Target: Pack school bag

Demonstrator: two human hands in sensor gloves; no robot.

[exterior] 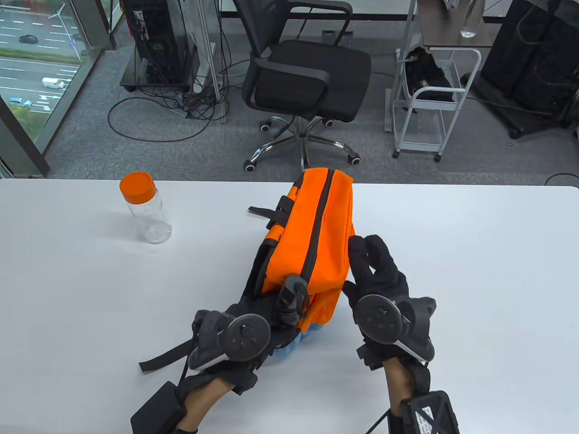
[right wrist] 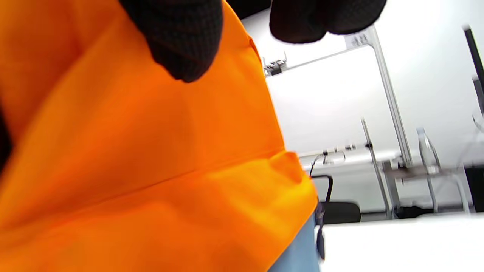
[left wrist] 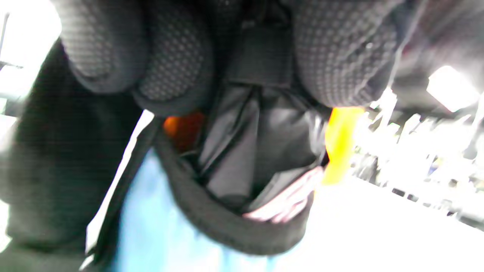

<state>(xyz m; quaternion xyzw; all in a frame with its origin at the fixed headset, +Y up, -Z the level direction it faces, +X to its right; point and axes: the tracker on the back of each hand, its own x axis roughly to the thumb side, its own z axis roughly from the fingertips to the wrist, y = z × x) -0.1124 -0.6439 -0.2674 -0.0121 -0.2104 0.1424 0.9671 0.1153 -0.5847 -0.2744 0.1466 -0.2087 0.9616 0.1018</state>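
An orange school bag (exterior: 316,226) with a black zip and black straps lies on the white table (exterior: 475,271), its long side pointing away from me. My left hand (exterior: 239,337) is at the bag's near left end, on its black back and straps. In the left wrist view its fingers (left wrist: 174,68) curl around black bag fabric above an open black-lined pocket (left wrist: 261,151). My right hand (exterior: 375,271) lies open against the bag's right side. In the right wrist view a fingertip (right wrist: 181,41) touches the orange fabric (right wrist: 151,170). A blue part (exterior: 312,334) shows under the bag's near end.
A clear plastic bottle (exterior: 147,210) with an orange lid stands upright at the table's far left. A loose black strap (exterior: 163,359) trails left of my left hand. Beyond the table's far edge stand an office chair (exterior: 307,81) and a white cart (exterior: 429,99).
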